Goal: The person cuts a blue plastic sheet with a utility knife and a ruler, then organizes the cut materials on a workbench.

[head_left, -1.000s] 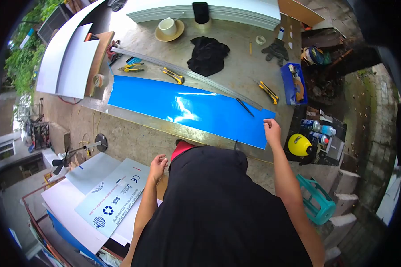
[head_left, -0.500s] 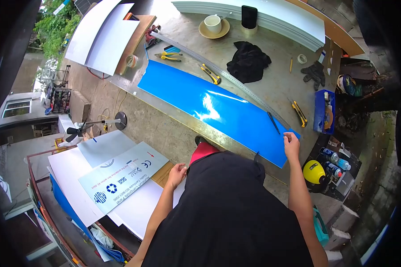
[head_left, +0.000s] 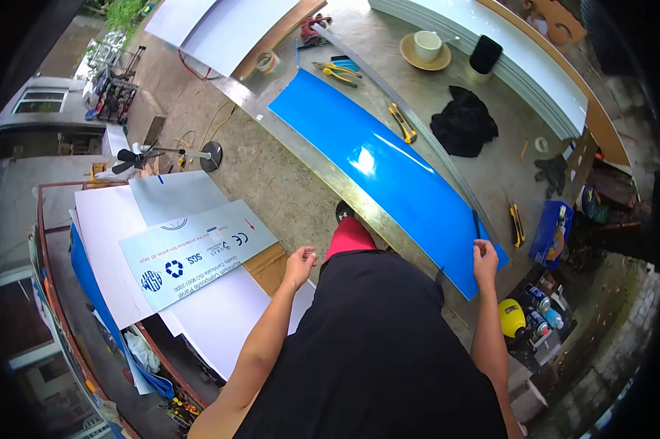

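Observation:
My left hand point(head_left: 300, 266) hangs in front of my body with its fingers curled together; whether something small is between the fingertips is hard to see. It holds clear of the printed composite panel point(head_left: 198, 256) to its left. Over the right end of the long glossy blue sheet point(head_left: 388, 183), my right hand point(head_left: 484, 262) is loosely closed, its contents hidden. A slim black pen-like tool point(head_left: 477, 223) lies on the sheet just past those fingertips. Along the sheet's far side runs a steel ruler point(head_left: 410, 110), with yellow utility knives point(head_left: 402, 123) point(head_left: 517, 224) on the table nearby.
The metal table point(head_left: 330, 175) also bears pliers point(head_left: 337, 72), a cup point(head_left: 426, 45) on a saucer, a phone point(head_left: 485, 54), a black cloth point(head_left: 463, 123) and a blue box point(head_left: 551, 233). Spray cans point(head_left: 538, 298) stand right. White sheets point(head_left: 103, 241) and a fan point(head_left: 211, 155) are left.
The view has turned, so the table and blue sheet sit further right and more slanted. A shoe and red trouser leg now show more by the table edge. Both hands remain curled.

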{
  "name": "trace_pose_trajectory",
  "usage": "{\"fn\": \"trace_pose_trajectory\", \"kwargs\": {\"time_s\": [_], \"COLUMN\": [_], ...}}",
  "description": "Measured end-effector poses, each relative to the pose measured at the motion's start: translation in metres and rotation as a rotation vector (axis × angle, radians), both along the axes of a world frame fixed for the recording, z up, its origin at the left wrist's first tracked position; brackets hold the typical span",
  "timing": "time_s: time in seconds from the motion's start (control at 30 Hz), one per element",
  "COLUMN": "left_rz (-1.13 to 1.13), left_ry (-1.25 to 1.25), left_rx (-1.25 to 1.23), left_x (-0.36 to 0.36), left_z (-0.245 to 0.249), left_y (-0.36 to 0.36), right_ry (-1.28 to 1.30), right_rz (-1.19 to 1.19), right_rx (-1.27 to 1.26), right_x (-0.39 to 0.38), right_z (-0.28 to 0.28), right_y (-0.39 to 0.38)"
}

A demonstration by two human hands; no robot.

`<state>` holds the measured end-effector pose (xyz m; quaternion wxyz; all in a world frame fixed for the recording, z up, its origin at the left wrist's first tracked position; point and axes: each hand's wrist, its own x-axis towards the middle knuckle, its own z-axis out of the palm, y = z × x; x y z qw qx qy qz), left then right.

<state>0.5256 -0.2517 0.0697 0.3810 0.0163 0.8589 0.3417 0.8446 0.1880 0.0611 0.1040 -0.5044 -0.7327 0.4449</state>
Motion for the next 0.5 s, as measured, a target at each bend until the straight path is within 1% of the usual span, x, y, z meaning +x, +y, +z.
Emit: {"fn": "trace_pose_trajectory", "kwargs": {"time_s": [0.07,0.2,0.27,0.3,0.37,0.4,0.47,0.5], "left_rz": [0.042,0.091,0.125,0.129,0.101,0.105,0.075,0.078], "left_ry": [0.048,0.05,0.097,0.082,0.18,0.164,0.273,0.254], "left_rx": [-0.001,0.005,0.029,0.033,0.073,0.078,0.086,0.092], "left_x": [-0.006,-0.04,-0.07,-0.087,-0.125,-0.145,-0.188,-0.209], "left_z": [-0.004,-0.03,-0.039,-0.045,-0.058,-0.06,-0.053,-0.052], "left_y": [-0.001,-0.005,0.003,0.006,0.012,0.017,0.034,0.042], "right_ry": [-0.039,-0.09,-0.155,-0.171,-0.211,-0.228,-0.322,-0.34], "right_rz": [0.008,0.018,0.012,0.014,-0.011,-0.01,-0.002,-0.004], "right_rx": [-0.042,-0.065,-0.06,-0.054,-0.115,-0.109,-0.155,-0.148], "right_x": [-0.004,-0.012,-0.017,-0.02,-0.025,-0.03,-0.042,-0.05], "right_z": [0.003,0.017,0.023,0.026,0.03,0.034,0.042,0.046], "right_y": [-0.015,-0.044,-0.057,-0.063,-0.075,-0.084,-0.096,-0.103]}}
